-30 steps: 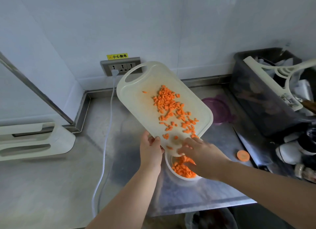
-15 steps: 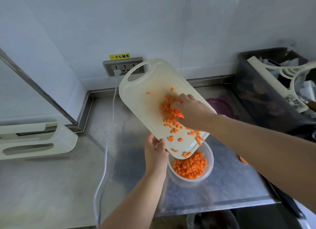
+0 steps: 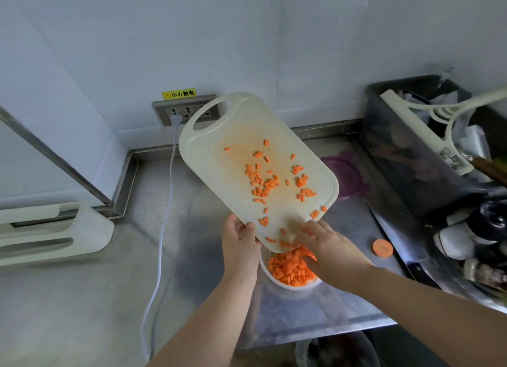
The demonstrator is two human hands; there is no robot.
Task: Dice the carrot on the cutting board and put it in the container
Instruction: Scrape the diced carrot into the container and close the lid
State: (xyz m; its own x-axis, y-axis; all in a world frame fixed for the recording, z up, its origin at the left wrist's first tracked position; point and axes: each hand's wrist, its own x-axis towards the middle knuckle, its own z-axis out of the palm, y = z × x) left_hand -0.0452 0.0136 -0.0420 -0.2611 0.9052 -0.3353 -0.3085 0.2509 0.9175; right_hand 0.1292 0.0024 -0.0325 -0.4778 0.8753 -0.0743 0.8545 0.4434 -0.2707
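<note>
Board (image 3: 233,136) tilted over container (image 3: 288,286) by left hand (image 3: 240,246), right hand (image 3: 329,248) touching dice (image 3: 288,269).

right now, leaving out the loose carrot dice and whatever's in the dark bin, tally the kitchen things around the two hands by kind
cutting board: 1
container: 1
purple lid: 1
round carrot slice: 1
knife: 1
total: 5

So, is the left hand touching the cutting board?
Touching. The head view shows the left hand gripping the cutting board at its lower edge, with the thumb lying on its top face.
</note>
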